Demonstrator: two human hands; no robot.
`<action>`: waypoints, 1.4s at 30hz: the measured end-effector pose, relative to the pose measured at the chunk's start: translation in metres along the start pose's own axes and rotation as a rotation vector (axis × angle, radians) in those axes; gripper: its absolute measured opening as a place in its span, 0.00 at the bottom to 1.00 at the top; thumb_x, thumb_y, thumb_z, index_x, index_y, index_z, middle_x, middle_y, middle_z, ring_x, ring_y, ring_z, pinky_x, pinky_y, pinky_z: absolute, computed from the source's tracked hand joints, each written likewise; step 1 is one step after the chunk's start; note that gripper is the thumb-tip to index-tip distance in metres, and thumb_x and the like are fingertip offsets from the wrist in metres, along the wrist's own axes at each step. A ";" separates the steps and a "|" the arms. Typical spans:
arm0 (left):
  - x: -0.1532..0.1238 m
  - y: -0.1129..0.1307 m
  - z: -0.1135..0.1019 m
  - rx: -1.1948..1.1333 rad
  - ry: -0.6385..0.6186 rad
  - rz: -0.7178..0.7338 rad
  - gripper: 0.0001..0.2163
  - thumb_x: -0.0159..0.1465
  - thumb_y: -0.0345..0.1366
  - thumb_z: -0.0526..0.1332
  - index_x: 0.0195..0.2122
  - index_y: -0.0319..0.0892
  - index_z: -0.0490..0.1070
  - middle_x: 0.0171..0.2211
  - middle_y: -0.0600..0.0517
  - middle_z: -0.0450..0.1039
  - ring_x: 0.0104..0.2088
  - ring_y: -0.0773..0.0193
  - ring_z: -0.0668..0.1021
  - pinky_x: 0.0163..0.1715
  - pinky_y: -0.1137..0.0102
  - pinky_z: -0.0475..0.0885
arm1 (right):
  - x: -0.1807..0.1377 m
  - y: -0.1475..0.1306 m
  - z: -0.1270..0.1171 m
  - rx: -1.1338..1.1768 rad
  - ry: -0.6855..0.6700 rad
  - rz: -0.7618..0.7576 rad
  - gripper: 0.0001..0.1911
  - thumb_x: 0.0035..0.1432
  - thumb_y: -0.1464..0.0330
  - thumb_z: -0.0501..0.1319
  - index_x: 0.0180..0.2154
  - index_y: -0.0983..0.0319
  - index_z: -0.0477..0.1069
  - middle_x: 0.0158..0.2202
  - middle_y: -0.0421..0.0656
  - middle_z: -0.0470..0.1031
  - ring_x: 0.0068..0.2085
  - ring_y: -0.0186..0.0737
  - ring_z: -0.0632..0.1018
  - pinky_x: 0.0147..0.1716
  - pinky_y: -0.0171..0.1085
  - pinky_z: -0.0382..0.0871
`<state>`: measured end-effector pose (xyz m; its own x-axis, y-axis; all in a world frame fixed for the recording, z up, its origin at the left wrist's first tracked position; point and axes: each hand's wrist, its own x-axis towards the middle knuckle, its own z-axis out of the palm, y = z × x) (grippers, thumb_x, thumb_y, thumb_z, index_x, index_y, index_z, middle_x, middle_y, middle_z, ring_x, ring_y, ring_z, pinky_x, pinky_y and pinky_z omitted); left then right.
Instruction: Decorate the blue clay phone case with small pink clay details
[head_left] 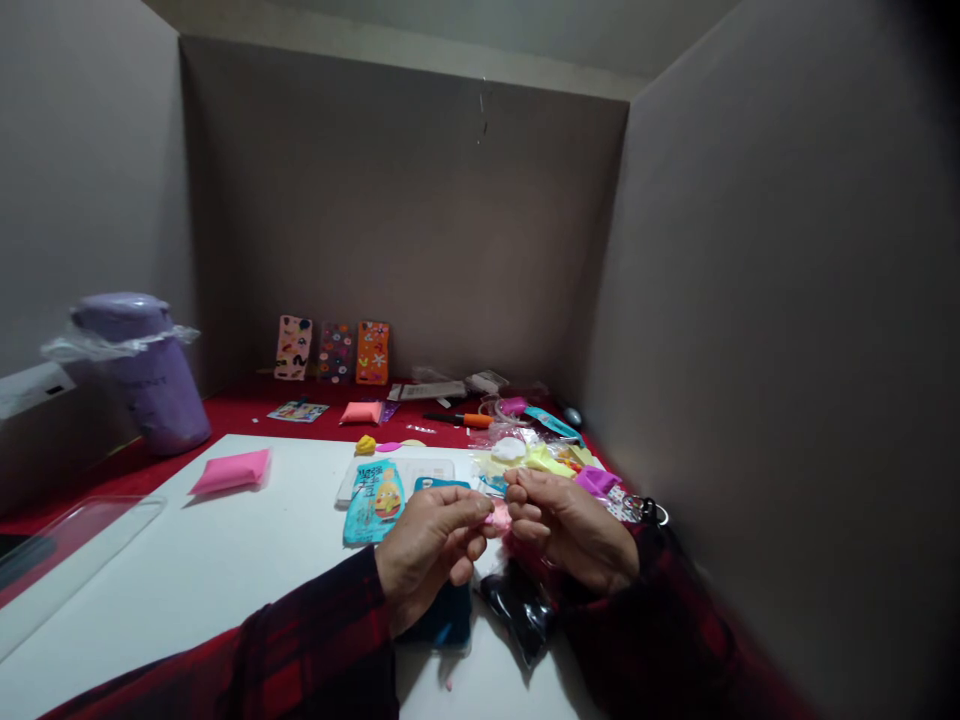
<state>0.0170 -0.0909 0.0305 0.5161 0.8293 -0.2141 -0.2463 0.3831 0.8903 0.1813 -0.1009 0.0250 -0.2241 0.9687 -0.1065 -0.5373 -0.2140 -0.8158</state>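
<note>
My left hand (435, 545) is closed in a pinch above the middle of the white board. At its fingertips shows a small pink piece (498, 516), partly covered by the fingers, perhaps soft clay. Close beside it, my right hand (570, 528) is also pinched, and what lies between its fingertips is too small to make out. Below my left hand lies a dark blue phone case (442, 622), partly hidden by the hand. A black packet (519, 610) rests under my right hand. Left of the hands is a turquoise packet (373, 503) with a cartoon figure.
A pink packet (231, 472) lies on the white board (172, 580), with a clear case (82, 560) at left. Behind are a purple bin (150, 385), decorated phone cases (336, 352), a salmon packet (361, 413) and an orange-handled tool (476, 421). Colourful wrappers (551, 460) crowd the right.
</note>
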 end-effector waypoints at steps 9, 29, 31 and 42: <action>0.000 -0.001 0.001 0.008 -0.025 0.030 0.05 0.56 0.30 0.62 0.25 0.35 0.67 0.20 0.54 0.65 0.16 0.76 0.64 0.11 0.82 0.57 | -0.001 -0.001 0.004 -0.046 0.007 -0.050 0.09 0.45 0.73 0.67 0.29 0.65 0.68 0.25 0.37 0.64 0.23 0.25 0.64 0.22 0.26 0.62; 0.003 -0.001 -0.002 -0.052 0.036 0.087 0.06 0.61 0.25 0.57 0.26 0.35 0.65 0.21 0.51 0.70 0.19 0.73 0.73 0.19 0.81 0.67 | -0.005 0.018 0.018 -0.502 0.170 -0.198 0.14 0.53 0.60 0.62 0.26 0.62 0.62 0.14 0.30 0.59 0.13 0.23 0.56 0.11 0.27 0.44; 0.002 0.000 0.000 -0.028 0.070 0.096 0.06 0.61 0.24 0.56 0.26 0.35 0.65 0.19 0.51 0.70 0.17 0.74 0.72 0.18 0.81 0.67 | -0.005 0.018 0.018 -0.527 0.182 -0.199 0.13 0.55 0.60 0.60 0.27 0.61 0.61 0.13 0.29 0.57 0.12 0.23 0.54 0.10 0.27 0.44; 0.004 -0.003 0.000 -0.008 0.168 0.184 0.04 0.58 0.26 0.61 0.27 0.35 0.66 0.20 0.49 0.73 0.20 0.69 0.76 0.18 0.79 0.69 | -0.006 0.016 0.018 -0.620 0.136 -0.132 0.17 0.51 0.55 0.62 0.29 0.62 0.63 0.14 0.29 0.58 0.13 0.24 0.56 0.11 0.26 0.47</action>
<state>0.0200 -0.0890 0.0275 0.3188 0.9410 -0.1131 -0.3307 0.2222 0.9172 0.1598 -0.1120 0.0228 -0.0611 0.9979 -0.0204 0.0252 -0.0189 -0.9995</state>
